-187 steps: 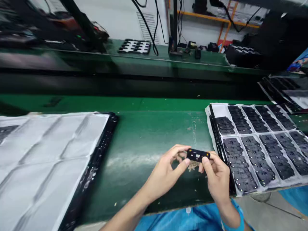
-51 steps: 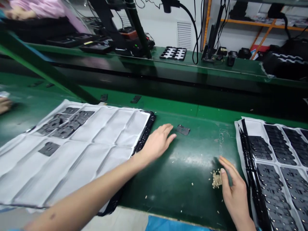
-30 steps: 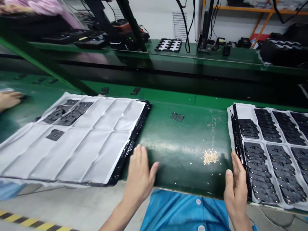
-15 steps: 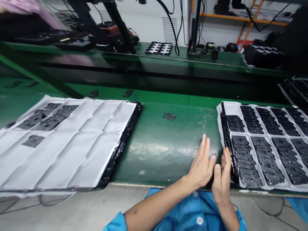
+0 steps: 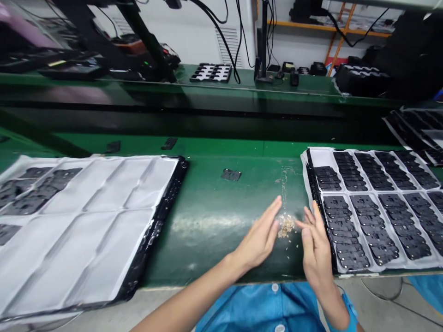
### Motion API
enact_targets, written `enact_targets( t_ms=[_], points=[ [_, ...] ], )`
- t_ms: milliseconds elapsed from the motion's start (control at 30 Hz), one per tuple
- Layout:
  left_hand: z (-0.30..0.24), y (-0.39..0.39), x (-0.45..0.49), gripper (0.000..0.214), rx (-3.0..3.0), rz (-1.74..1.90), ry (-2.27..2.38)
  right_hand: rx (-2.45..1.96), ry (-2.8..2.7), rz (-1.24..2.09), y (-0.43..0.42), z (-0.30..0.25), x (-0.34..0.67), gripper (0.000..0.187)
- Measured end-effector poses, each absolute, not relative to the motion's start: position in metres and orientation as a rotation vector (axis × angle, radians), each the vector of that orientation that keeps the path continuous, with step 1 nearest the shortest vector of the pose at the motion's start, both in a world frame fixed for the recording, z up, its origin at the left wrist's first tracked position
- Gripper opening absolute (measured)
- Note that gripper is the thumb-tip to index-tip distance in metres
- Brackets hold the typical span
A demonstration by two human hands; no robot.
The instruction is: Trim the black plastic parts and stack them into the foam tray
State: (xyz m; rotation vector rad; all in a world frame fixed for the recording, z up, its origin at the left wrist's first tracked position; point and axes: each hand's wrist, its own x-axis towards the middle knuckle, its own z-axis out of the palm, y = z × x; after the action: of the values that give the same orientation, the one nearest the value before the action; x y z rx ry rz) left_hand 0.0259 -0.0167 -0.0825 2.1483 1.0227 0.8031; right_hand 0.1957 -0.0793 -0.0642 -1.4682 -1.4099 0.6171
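Note:
A small heap of tiny tan pieces (image 5: 286,226) lies on the green bench top (image 5: 207,249), with a few scattered nearer the front edge. Just left of the heap, my left hand (image 5: 259,237) rests on its edge, fingers straight and holding nothing. My right hand (image 5: 315,244) is on the heap's other side, fingers outstretched and apart, one pointing toward the pieces. It is close beside the right tray (image 5: 313,184), whose pockets hold rows of black flat parts (image 5: 372,226). Farther back on the bench lies a single black part (image 5: 231,174).
On the left stands a large white-lined tray (image 5: 117,249) with several black parts (image 5: 51,189) in its far-left pockets. More loose parts (image 5: 169,143) lie behind it. A raised shelf (image 5: 242,87) at the back carries a small white-and-black tray (image 5: 211,72) and cables.
My hands have moved apart, my left going leftward, and the heap of tiny pieces now shows between them. The whole view has shifted, so the trays appear farther left.

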Motion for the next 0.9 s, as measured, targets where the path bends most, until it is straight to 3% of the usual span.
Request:
enact_targets(
  t_ms=[67,167,300,467,533,633,767,900],
  points=[
    [-0.080,-0.008,0.019,0.052,1.983,0.951,1.031,-1.465,-1.371,0.550,-0.076,-0.060,0.202,0.044],
    [-0.083,0.006,0.013,0.053,1.933,0.995,1.020,-1.446,-1.361,0.575,-0.072,-0.064,0.204,0.035],
    [-0.091,0.002,0.015,0.053,2.106,0.836,1.194,-1.426,-1.412,0.582,-0.072,-0.075,0.198,0.058],
    [-0.088,-0.017,0.035,0.046,2.086,0.802,0.993,-1.493,-1.551,0.503,-0.075,-0.073,0.199,0.032],
    [-0.083,-0.018,0.039,0.044,1.934,0.920,0.963,-1.494,-1.518,0.467,-0.074,-0.071,0.201,0.039],
    [-0.073,-0.014,0.038,0.043,1.829,1.025,0.973,-1.522,-1.480,0.438,-0.069,-0.073,0.204,0.032],
    [-0.062,0.001,0.028,0.051,1.854,0.987,0.919,-1.423,-1.627,0.378,-0.058,-0.081,0.207,0.048],
    [-0.050,0.029,0.007,0.038,1.861,0.895,0.854,-1.341,-1.713,0.345,-0.057,-0.090,0.209,0.038]
  ],
)
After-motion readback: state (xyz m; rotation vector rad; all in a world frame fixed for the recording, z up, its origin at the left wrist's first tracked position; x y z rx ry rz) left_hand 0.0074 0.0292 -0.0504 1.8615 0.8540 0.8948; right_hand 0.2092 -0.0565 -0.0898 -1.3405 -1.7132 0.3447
